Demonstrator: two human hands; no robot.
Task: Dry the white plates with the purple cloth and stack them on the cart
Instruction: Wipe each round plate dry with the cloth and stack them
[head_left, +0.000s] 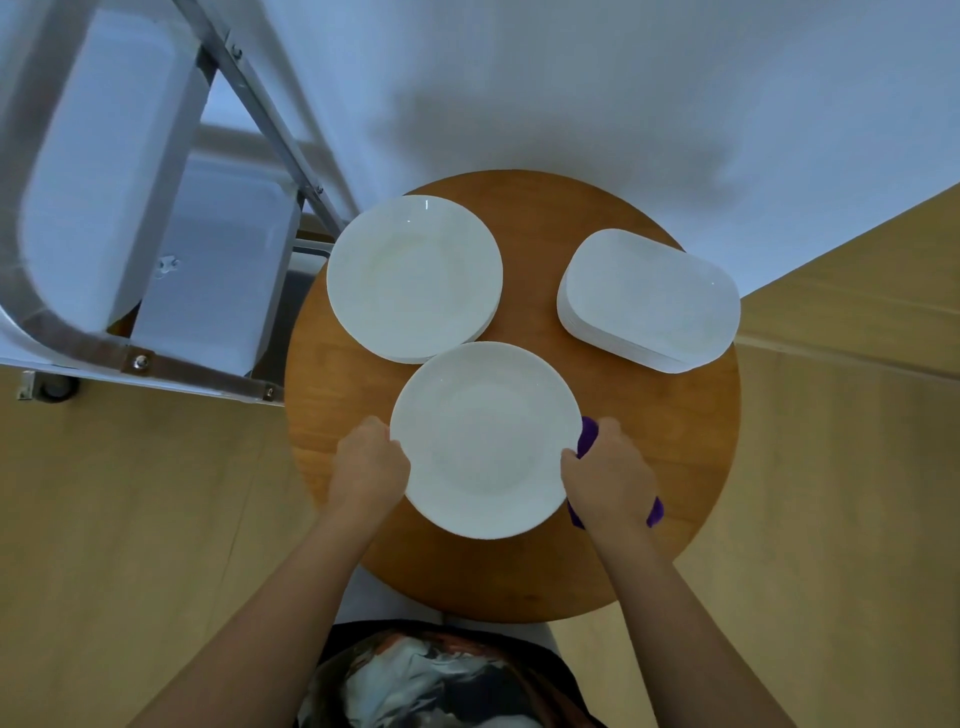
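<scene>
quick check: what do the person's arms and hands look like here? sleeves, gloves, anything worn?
Left hand and right hand are bare: no gloves, rings, watch or bands visible. Both forearms are bare as far as the frame shows, no sleeves. A dark patterned garment covers the torso.

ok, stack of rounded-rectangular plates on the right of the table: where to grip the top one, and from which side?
Probably by its rim at the two long edges, coming from above. The rectangular plate stack lies flat on the round table with bare wood all round, so both edges are open. The top plate nests tight on the others, so only its thin rim offers purchase.
</scene>
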